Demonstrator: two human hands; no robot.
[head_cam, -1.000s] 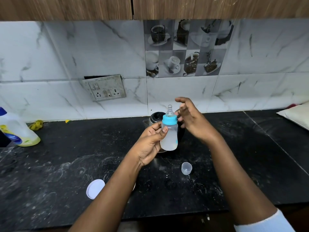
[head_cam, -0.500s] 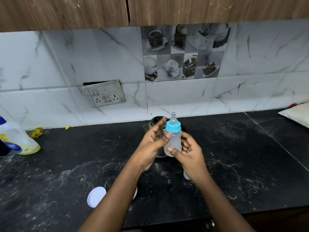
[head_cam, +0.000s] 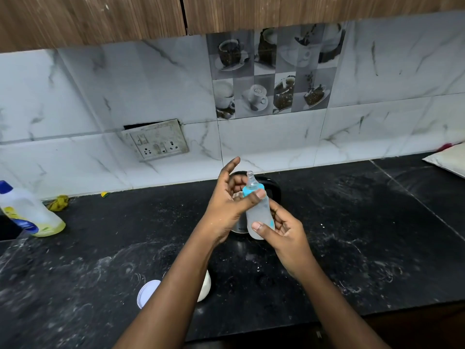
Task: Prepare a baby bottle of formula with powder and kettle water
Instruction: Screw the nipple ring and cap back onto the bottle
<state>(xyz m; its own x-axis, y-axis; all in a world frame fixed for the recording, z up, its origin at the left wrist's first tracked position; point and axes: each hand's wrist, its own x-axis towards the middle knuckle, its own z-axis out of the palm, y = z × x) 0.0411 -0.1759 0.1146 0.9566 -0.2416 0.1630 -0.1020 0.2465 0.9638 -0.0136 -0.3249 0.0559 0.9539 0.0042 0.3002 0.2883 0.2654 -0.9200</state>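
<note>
Fingers (head_cam: 254, 197) of left hand (head_cam: 226, 210) and right hand (head_cam: 284, 235) clasp baby bottle (head_cam: 260, 213).

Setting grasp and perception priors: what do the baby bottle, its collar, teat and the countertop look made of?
Body of the baby bottle: translucent frosted plastic, probably; cloudy liquid shows through. Its collar: opaque blue plastic, smooth. The teat: clear, likely silicone; see-through, glossy. The countertop: black polished stone, perhaps granite; pale veining, seams, soft reflections.
</note>
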